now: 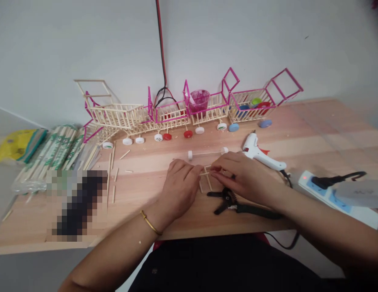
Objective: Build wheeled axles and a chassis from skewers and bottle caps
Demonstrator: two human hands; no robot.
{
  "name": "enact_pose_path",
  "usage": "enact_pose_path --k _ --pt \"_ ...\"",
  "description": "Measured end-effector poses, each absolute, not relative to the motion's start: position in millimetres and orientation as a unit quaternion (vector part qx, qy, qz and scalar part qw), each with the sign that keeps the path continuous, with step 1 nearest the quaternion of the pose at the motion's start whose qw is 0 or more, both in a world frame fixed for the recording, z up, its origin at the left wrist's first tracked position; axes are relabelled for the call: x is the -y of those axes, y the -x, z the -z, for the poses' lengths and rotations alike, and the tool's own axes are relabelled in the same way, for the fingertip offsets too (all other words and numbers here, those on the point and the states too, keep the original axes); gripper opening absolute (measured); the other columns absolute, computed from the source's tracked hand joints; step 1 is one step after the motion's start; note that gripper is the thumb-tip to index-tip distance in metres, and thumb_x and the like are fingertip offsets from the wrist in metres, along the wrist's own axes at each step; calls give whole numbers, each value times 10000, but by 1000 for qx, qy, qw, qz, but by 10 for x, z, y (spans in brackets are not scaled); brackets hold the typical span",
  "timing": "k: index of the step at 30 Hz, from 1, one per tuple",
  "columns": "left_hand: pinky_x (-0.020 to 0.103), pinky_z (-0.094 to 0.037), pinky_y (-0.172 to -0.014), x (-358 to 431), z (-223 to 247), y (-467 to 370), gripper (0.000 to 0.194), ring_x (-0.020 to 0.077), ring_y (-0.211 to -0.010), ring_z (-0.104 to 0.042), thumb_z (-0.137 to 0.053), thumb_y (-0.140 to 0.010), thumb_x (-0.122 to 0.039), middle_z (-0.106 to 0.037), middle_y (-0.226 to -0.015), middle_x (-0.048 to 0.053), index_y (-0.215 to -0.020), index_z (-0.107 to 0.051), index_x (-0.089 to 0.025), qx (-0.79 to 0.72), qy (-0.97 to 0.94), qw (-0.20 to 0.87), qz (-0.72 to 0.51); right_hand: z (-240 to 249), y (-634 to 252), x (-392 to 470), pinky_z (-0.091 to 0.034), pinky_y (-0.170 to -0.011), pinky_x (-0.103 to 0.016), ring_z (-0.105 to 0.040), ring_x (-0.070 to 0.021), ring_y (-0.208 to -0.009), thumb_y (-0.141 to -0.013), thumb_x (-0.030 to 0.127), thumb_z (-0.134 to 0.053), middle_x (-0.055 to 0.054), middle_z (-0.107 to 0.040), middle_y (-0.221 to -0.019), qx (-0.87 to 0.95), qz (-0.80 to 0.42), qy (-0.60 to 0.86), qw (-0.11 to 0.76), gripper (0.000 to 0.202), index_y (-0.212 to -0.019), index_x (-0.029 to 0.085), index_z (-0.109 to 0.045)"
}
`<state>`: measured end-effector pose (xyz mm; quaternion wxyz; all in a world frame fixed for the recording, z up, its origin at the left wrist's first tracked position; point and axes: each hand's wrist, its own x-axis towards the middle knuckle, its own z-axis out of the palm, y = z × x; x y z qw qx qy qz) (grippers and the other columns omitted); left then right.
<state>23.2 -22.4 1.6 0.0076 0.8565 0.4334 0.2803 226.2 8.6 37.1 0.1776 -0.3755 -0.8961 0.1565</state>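
Between my hands a small frame of thin wooden sticks [209, 184] lies low over the table. My left hand [180, 184], with a gold bracelet at the wrist, pinches the frame's left side. My right hand [242, 175] has its fingertips together on the upper right part, hiding some of the sticks. Just beyond the hands lies a stick axle [204, 153] with a white wheel at each end. Black-handled cutting pliers [230, 202] rest below my right hand. A white glue gun [257, 152] lies on its side beyond it.
Several stick carts [118, 115] with bottle-cap wheels line the wall; one holds a pink cup [199, 101]. Bagged stick bundles [56, 144] and a yellow packet [16, 144] sit at left, near a blurred dark object [79, 205]. A power strip [335, 198] lies right.
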Motion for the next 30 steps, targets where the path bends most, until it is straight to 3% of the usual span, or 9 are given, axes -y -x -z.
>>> enact_pose_path --k 9,17,30 --pt "403 -399 -851 229 -1 -230 211 207 -837 -488 -464 -877 -137 -623 -840 79 -1055 -577 -122 -434 -861 14 -266 -188 -2220 -164 -378 -752 -331 -554 -192 -812 -891 193 -486 -57 -627 -845 903 -187 356 150 121 -893 163 -604" --pt "406 -396 -860 212 -8 -210 190 206 -832 -493 -487 -864 -127 -646 -852 69 -1022 -593 -136 -440 -859 14 -261 -172 -2181 -127 -322 -749 -352 -517 -215 -801 -908 208 -458 -65 -605 -806 916 -98 373 110 181 -827 154 -611" --pt "391 -396 -831 210 -70 -200 175 208 -828 -496 -502 -851 -118 -655 -849 67 -984 -612 -146 -466 -851 13 -241 -82 -2167 -128 -277 -746 -350 -477 -204 -804 -926 238 -456 -53 -603 -796 924 -65 358 115 195 -809 170 -597"
